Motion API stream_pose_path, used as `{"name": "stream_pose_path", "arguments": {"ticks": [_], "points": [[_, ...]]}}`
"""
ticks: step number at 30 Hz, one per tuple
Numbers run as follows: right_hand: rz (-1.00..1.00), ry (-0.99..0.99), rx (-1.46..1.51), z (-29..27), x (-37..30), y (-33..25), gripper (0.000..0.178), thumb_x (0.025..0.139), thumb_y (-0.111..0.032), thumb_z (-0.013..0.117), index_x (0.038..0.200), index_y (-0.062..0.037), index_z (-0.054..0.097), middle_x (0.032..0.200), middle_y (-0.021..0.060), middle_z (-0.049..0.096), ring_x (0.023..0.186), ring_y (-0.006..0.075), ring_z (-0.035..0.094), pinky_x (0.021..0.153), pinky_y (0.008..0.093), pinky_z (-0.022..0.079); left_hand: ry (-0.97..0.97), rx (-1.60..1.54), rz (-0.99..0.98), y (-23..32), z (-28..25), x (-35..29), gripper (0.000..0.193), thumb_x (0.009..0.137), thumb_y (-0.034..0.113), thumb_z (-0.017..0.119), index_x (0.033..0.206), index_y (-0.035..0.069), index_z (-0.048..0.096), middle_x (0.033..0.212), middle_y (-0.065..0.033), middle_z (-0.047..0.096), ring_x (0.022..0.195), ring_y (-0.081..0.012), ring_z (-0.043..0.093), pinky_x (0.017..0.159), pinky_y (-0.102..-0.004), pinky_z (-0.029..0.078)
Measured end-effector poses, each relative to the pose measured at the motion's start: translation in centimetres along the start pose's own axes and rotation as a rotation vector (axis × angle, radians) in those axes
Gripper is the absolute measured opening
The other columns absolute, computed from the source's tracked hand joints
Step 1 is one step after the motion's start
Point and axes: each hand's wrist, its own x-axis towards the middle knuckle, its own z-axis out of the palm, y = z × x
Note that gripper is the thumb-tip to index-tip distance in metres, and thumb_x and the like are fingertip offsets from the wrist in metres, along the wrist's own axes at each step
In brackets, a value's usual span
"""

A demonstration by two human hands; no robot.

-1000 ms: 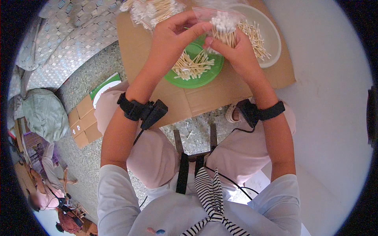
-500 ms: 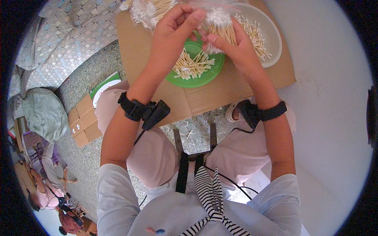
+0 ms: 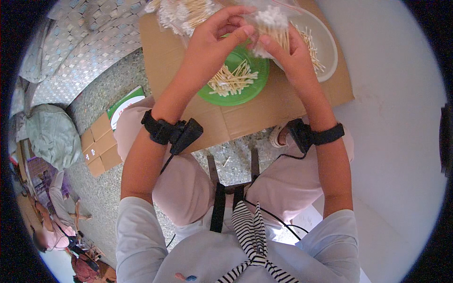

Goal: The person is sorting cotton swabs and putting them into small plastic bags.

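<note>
1. My right hand (image 3: 295, 54) is closed around a clear bag (image 3: 273, 33) of cotton swabs, thumb in front and fingers behind, probably so the loose bundle stays together.
2. My left hand (image 3: 214, 40) is at the bag's left edge, thumb and fingers narrowly apart. I can't tell whether plastic is pinched there; I take it to be steadying that side.
3. The bag is raised above the table, its white tips upward, which likely keeps the sticks lined up.
4. Below it sits a green plate (image 3: 261, 78) with loose swabs (image 3: 233, 82), near me, within easy reach, I'd judge.
5. Right of that, a pale bowl (image 3: 333, 52) holds more swabs, handy for my right side.
6. Past my left hand, bagged swabs (image 3: 184, 14) lie at the cardboard's (image 3: 203, 134) far edge, seemingly out of my way.
</note>
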Motion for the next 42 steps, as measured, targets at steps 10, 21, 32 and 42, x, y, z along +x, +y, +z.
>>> {"name": "stream_pose_path", "arguments": {"ticks": [10, 21, 32, 42], "points": [[-0.082, 0.097, -0.484, -7.4, 1.7, 2.0, 0.03, 0.082, -0.022, 0.067, 0.108, -0.0078, 0.065, 0.099, 0.0082, 0.067, 0.09, 0.0217, 0.064, 0.076, 0.0338, 0.051, -0.135, 0.239, 0.048, -2.4, -1.0, 0.3, 0.037, 0.089, 0.026, 0.062, 0.122, 0.01, 0.058, 0.105, -0.0041, 0.063, 0.099, -0.0138, 0.058, 0.085, -0.0271, 0.047], [-0.183, 0.204, -1.121, -8.1, 0.8, 2.6, 0.024, 0.082, -0.03, 0.065, 0.089, -0.0073, 0.071, 0.089, 0.0144, 0.068, 0.08, 0.0316, 0.065, 0.076, 0.0397, 0.051, -0.146, 0.389, 0.066, -3.3, -1.7, 0.9, 0.03, 0.089, 0.027, 0.061, 0.106, 0.003, 0.066, 0.098, -0.0077, 0.068, 0.092, -0.0164, 0.062, 0.086, -0.0292, 0.047], [-0.045, 0.241, -0.051, -4.1, 1.0, -0.1, 0.026, 0.086, -0.017, 0.064, 0.106, -0.0015, 0.059, 0.095, 0.0107, 0.07, 0.077, 0.0137, 0.066, 0.07, 0.0241, 0.052, -0.242, 0.281, 0.09, -4.4, -1.1, 0.8, 0.024, 0.093, 0.02, 0.054, 0.108, 0.005, 0.065, 0.101, -0.0047, 0.065, 0.098, -0.0151, 0.058, 0.088, -0.0281, 0.044], [0.016, 0.242, -0.048, -3.5, 0.7, 0.2, 0.022, 0.085, -0.014, 0.066, 0.1, 0.0007, 0.059, 0.091, 0.0117, 0.07, 0.076, 0.0126, 0.066, 0.065, 0.0228, 0.052, -0.201, 0.275, 0.107, -4.5, -0.8, 0.6, 0.021, 0.09, 0.013, 0.055, 0.106, 0.003, 0.064, 0.097, -0.0081, 0.067, 0.091, -0.0172, 0.062, 0.083, -0.0288, 0.047]]}}
